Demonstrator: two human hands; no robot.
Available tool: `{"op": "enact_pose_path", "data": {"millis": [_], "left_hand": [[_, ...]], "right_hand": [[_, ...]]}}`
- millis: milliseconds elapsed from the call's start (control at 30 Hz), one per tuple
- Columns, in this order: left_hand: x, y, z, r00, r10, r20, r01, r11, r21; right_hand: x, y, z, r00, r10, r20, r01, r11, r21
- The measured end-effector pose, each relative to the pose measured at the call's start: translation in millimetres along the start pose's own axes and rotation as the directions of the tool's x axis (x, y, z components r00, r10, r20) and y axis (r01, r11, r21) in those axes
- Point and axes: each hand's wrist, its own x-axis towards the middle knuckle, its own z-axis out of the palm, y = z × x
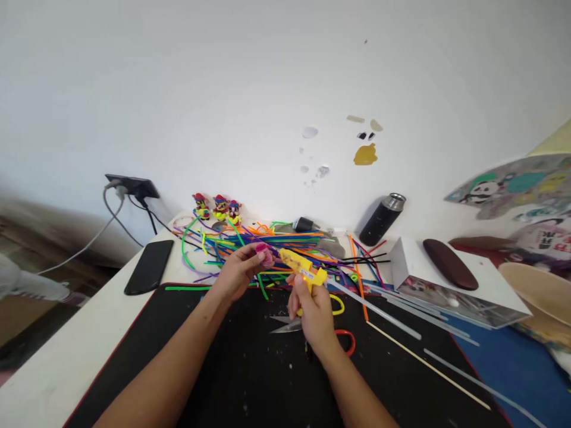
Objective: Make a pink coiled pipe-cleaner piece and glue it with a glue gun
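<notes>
Open room: the black mat (232, 368) is mostly bare toward the counter's (57, 362) near edge; the far edge is crowded with pipe cleaners (250, 241).
Counts: three small figures (217, 208) at the far edge, one phone (149, 266) near the left edge, one flask (382, 219), one pair of scissors (285, 324).
Left hand (238, 270): fingers pinched closed on a pink piece (264, 255), above the mat's far edge.
Right hand (312, 309): wrapped tight around a yellow glue gun (303, 268), nozzle at the pink piece.
</notes>
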Motion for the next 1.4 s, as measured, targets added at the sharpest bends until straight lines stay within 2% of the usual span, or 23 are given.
{"op": "enact_pose_path", "data": {"millis": [300,833,1400], "left_hand": [[-1.6,1.2,3.6,0.999,0.04,-0.03,-0.038,0.998,0.047],[-4.2,3.0,6.5,0.999,0.05,0.008,-0.051,0.998,0.048],[-4.1,1.6,5.1,0.998,0.055,0.025,-0.057,0.995,0.076]], "right_hand": [[-3.9,-3.1,-3.3,1.0,0.001,0.009,0.0,0.994,-0.112],[-3.0,-1.8,-5.7,0.999,-0.028,-0.022,0.022,0.966,-0.256],[-4.0,-3.3,-5.9,0.999,-0.015,-0.03,0.007,0.964,-0.265]]}}
